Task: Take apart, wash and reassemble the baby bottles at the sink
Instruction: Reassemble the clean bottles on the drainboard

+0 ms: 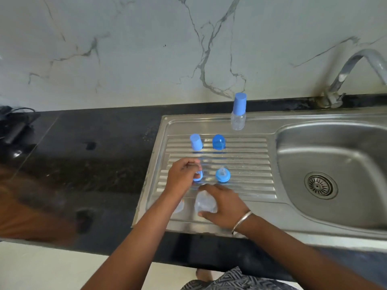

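On the ribbed drainboard [247,164] of the steel sink, the left hand [181,176] curls its fingers around a blue nipple ring [198,176]. Just nearer the counter's [100,160] front edge, the right hand [225,206] grips a clear bottle body [204,203]. A second nipple ring [223,175] sits beside the first, toward the basin [335,164]. Two blue caps [196,142] [218,141] stand farther back, and an assembled capped bottle [238,111] stands at the drainboard's rear edge.

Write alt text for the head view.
Both hands work over a steel sink drainboard: the left hand pinches a blue nipple ring, the right hand grips a clear bottle body. Two blue caps, another ring and one assembled bottle stand nearby.
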{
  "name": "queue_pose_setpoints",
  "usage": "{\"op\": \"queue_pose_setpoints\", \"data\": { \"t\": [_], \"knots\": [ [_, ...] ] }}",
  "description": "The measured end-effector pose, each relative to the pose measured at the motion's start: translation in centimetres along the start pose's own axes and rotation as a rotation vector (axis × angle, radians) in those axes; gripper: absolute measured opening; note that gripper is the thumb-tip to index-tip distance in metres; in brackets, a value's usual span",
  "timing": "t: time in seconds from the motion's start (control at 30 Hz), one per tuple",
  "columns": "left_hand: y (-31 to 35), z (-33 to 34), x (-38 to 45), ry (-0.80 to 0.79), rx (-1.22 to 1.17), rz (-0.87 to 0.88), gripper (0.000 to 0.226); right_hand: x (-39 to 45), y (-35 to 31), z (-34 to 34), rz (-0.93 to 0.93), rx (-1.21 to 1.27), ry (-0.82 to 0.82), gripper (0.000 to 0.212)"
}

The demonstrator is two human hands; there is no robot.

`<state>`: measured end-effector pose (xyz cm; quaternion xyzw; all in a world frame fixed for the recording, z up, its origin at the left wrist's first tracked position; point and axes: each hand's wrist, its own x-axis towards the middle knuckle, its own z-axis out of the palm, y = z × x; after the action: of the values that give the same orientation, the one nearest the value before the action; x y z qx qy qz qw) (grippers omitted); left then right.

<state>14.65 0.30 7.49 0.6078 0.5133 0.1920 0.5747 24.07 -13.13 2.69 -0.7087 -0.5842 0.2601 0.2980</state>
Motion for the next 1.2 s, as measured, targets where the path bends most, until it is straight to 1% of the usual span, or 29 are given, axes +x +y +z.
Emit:
{"op": "queue_pose_setpoints", "data": {
  "t": [0.07,0.1,0.13,0.2,0.23,0.27,0.33,0.37,0.43,0.47,0.57,0.63,0.67,0.73,0.8,0.83,0.9,0.93,0.97,1.0,1.03,1.1,1.2],
  "knots": [
    [-0.6,-0.2,0.2,-0.037,0.004,0.027,0.013,-0.3,0.0,-0.3,0.191,0.182,0.134,0.05],
    [-1.0,-0.3,0.3,-0.052,0.002,0.03,0.011,-0.3,0.1,-0.2,0.298,0.328,0.207,0.045],
    [-1.3,-0.4,0.5,-0.058,0.001,0.034,0.009,-0.3,0.2,-0.3,0.403,0.534,0.269,0.04],
    [-1.8,-0.5,0.6,-0.071,-0.021,0.029,0.018,-0.4,0.3,-0.6,0.581,1.017,0.37,0.032],
    [-1.9,-0.3,0.6,-0.08,-0.055,0.009,0.022,-0.5,0.1,-0.9,0.642,1.225,0.397,0.028],
    [-2.0,-0.2,0.6,-0.096,-0.094,-0.01,0.024,-0.5,-0.3,-1.2,0.691,1.375,0.423,0.023],
    [-2.0,0.2,0.1,-0.176,-0.163,-0.02,0.023,-0.6,-1.2,-1.7,0.744,1.556,0.498,0.009],
    [-2.0,0.5,-0.2,-0.224,-0.184,-0.024,0.024,-0.7,-1.5,-1.7,0.766,1.613,0.523,0.009],
    [-2.2,1.2,-0.9,-0.313,-0.192,-0.046,0.031,-0.8,-1.9,-1.7,0.797,1.679,0.535,0.02],
    [-2.4,1.5,-1.2,-0.333,-0.193,-0.059,0.037,-0.8,-1.9,-1.6,0.811,1.689,0.523,0.027],
    [-3.0,2.6,-1.7,-0.337,-0.169,-0.036,0.054,-1.1,-1.8,-1.5,0.836,1.656,0.433,0.043],
    [-3.3,2.8,-1.9,-0.345,-0.174,-0.017,0.066,-1.3,-1.4,-1.0,0.847,1.6,0.402,0.048],
    [-3.6,2.8,-2.0,-0.353,-0.179,-0.008,0.064,-1.4,-1.1,-0.7,0.858,1.566,0.406,0.046],
    [-4.2,2.9,-2.2,-0.391,-0.153,0.033,0.047,-1.6,-0.4,-0.3,0.904,1.451,0.411,0.041],
    [-4.9,2.9,-2.6,-0.409,-0.134,0.071,0.032,-1.6,-0.1,-0.5,0.938,1.25,0.383,0.035],
    [-5.4,2.8,-2.8,-0.385,-0.106,0.105,0.028,-1.6,0.0,-0.7,0.926,1.116,0.371,0.029],
    [-6.4,2.7,-3.0,-0.317,-0.01,0.194,0.026,-1.7,0.9,-1.0,0.815,0.774,0.414,0.018],
    [-6.9,2.6,-3.1,-0.299,0.041,0.236,0.028,-1.7,1.3,-1.3,0.744,0.546,0.447,0.014],
    [-7.5,2.5,-3.1,-0.296,0.097,0.28,0.031,-1.5,1.5,-1.6,0.684,0.342,0.476,0.01],
    [-8.1,2.5,-3.2,-0.295,0.144,0.321,0.036,-1.2,1.4,-2.1,0.636,0.209,0.491,0.007],
    [-8.5,2.4,-3.2,-0.296,0.178,0.354,0.041,-0.8,1.0,-2.6,0.594,0.149,0.494,0.006],
    [-9.2,2.4,-3.2,-0.293,0.199,0.397,0.049,0.8,0.2,-3.5,0.536,0.103,0.469,0.006],
    [-9.8,2.6,-3.1,-0.279,0.211,0.454,0.063,3.7,0.0,-4.2,0.398,-0.01,0.391,0.004]
  ]
}}
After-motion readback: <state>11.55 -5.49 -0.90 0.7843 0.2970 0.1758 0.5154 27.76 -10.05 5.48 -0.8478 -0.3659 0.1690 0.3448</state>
